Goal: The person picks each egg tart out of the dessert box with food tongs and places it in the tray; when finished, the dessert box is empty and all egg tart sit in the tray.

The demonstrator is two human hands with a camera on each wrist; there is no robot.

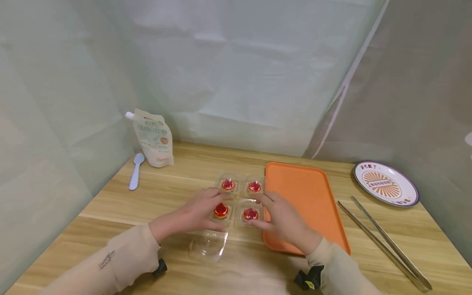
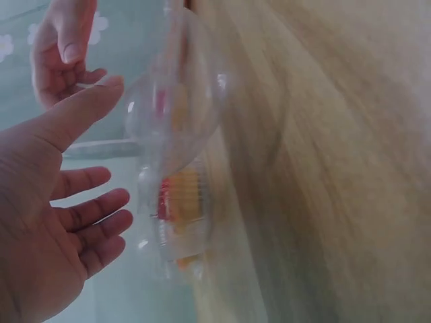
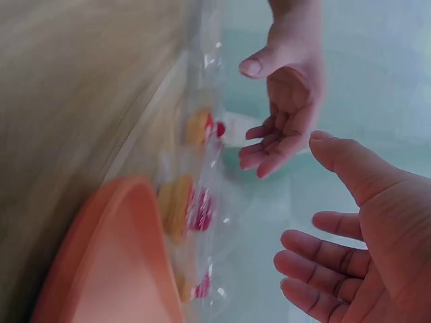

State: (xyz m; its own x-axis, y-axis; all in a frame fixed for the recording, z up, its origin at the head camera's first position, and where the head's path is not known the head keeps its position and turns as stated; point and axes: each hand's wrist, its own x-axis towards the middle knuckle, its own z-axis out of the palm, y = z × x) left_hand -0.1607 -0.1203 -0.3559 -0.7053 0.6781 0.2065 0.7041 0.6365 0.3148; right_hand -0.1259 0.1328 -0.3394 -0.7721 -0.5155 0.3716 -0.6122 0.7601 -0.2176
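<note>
Several small red-topped tarts in clear plastic boxes sit close together mid-table. My left hand (image 1: 199,211) hovers beside the front-left tart (image 1: 221,210), its fingers loosely extended and holding nothing. That tart's box has its clear lid (image 1: 208,246) folded back toward me onto the table. By the front-right tart (image 1: 250,214), whose clear cover looks closed, my right hand (image 1: 284,215) hangs with relaxed fingers, partly over the orange tray. Behind them stand the back-left tart (image 1: 228,184) and the back-right tart (image 1: 254,187). Both wrist views show the palms facing each other with nothing between them.
An orange tray (image 1: 298,188) lies just right of the boxes. Farther right are metal tongs (image 1: 387,241) and a patterned plate (image 1: 402,186). At the back left stands a white spouted pouch (image 1: 155,139), with a pale blue spoon (image 1: 135,174) next to it.
</note>
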